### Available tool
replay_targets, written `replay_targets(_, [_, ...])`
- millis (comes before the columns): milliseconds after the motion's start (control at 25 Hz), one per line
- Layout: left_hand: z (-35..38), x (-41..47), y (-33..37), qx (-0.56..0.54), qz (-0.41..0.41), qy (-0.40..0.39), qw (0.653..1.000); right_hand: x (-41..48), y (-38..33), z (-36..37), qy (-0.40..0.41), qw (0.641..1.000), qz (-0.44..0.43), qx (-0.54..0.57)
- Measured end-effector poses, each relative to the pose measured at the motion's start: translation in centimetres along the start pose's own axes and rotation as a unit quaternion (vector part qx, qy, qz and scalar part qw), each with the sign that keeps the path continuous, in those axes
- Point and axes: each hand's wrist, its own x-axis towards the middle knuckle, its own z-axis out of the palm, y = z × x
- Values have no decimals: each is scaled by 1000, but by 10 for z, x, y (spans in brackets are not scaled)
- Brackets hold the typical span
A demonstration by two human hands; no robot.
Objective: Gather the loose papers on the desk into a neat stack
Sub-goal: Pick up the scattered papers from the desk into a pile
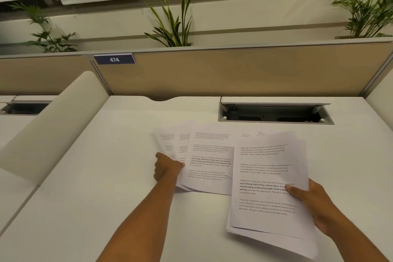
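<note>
Several white printed sheets lie fanned and overlapping on the white desk (89, 187). My left hand (167, 168) grips the left edge of the fanned papers (209, 161), thumb on top. My right hand (312, 202) holds a separate bunch of papers (268, 193) by its right edge, thumb pressed on the top sheet. That bunch is tilted and overlaps the right side of the fanned sheets. A few more page corners (258, 134) peek out behind it.
An open cable tray (274, 112) is set into the desk behind the papers. A beige partition (234, 70) with a label "474" (114, 59) closes the back. A rounded white divider (53, 125) rises at left. Plants (172, 21) stand beyond.
</note>
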Motion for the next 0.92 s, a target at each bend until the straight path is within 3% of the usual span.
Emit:
replay_targets(200, [-14, 7, -4, -142, 37, -46, 988, -2, -1, 4, -7, 1000, 1, -5])
replay_targets(480, [-52, 22, -16, -193, 94, -59, 975, -3, -4, 2, -8, 1000, -5, 5])
replay_targets(920, [-82, 31, -56, -390, 24, -168, 905, -11, -13, 5, 0, 998, -12, 60])
